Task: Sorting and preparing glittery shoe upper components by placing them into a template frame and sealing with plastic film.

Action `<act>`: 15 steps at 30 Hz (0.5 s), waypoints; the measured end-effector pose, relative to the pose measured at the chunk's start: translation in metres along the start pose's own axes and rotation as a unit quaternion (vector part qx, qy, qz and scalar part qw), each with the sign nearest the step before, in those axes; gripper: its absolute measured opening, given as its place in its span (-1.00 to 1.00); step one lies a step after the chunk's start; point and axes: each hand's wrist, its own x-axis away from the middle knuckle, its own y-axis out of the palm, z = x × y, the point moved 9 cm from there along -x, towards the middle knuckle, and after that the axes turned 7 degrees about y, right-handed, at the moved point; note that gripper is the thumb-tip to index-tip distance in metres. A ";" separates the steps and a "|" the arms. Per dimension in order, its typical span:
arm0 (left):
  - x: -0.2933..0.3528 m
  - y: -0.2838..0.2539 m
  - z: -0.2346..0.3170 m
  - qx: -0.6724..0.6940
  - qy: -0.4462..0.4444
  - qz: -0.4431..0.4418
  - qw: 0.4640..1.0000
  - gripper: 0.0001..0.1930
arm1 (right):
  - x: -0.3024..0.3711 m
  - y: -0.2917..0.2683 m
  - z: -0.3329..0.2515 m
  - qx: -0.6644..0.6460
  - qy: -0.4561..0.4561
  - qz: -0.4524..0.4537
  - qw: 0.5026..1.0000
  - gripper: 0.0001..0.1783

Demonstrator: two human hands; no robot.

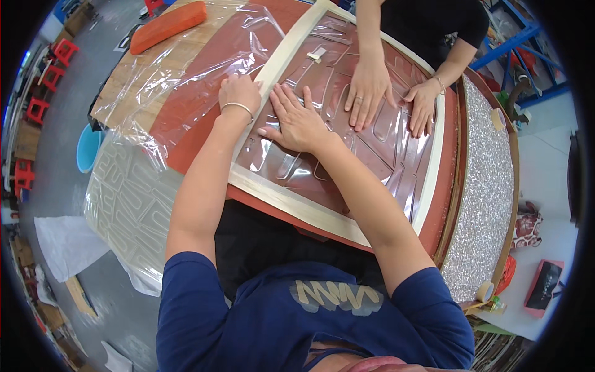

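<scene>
1. My left hand (pixel 240 94) is curled, fingers folded in, beside the left strip of the cream border (pixel 297 201); I cannot tell whether they pinch anything.
2. My right hand (pixel 299 126) lies palm down on the clear sheet (pixel 338 80), thumb and fingers apart, gripping nothing.
3. That sheet, marked with raised curved outlines, lies inside the border on the red-brown surface (pixel 446 167) in front of me (it throws back plenty of glare).
4. Across from me, a co-worker's two hands (pixel 370 93) also rest flat on it, to the right of mine.
5. Crinkled clear film (pixel 248 37) spreads to my left, and an orange block (pixel 168 28) lies near its far edge.
6. Nearer me on the left is a pale embossed sheet (pixel 127 204); beyond it, a blue basin (pixel 89 147) stands on the floor.
7. To my right is a silver glittery panel (pixel 486 192), with a tape roll (pixel 498 119) by its far end.
</scene>
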 end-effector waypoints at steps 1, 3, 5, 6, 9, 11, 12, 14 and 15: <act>0.003 -0.003 -0.003 -0.013 -0.004 0.008 1.000 -0.62 | -0.004 0.002 0.000 -0.032 0.003 -0.035 0.999 -0.02; 0.003 -0.004 -0.001 -0.025 0.000 0.019 0.999 -0.63 | -0.018 -0.005 0.028 -0.294 -0.022 -0.082 0.952 -0.16; 0.007 -0.003 0.001 -0.041 0.015 0.055 0.998 -0.63 | -0.006 -0.058 0.051 -0.244 0.047 0.167 0.954 -0.24; 0.005 -0.002 -0.001 -0.041 0.015 0.053 0.998 -0.63 | -0.002 -0.054 0.050 -0.245 0.049 0.166 0.954 -0.24; 0.001 -0.009 0.014 -0.058 0.041 0.075 0.995 -0.63 | 0.010 -0.019 0.028 0.021 -0.033 0.022 0.999 -0.29; 0.000 -0.009 0.011 -0.069 0.029 0.044 0.996 -0.64 | 0.000 -0.035 0.043 -0.316 0.041 -0.009 0.948 -0.31; 0.001 -0.006 0.007 -0.071 0.015 0.023 0.997 -0.65 | 0.008 -0.061 0.051 -0.448 0.030 0.067 0.891 -0.32; 0.001 -0.010 0.000 -0.118 0.016 0.031 0.992 -0.64 | 0.042 -0.098 0.061 -0.377 0.040 0.148 0.913 -0.33; 0.002 -0.012 -0.006 -0.166 0.007 0.039 0.985 -0.62 | 0.065 -0.119 0.067 -0.304 0.044 0.217 0.927 -0.34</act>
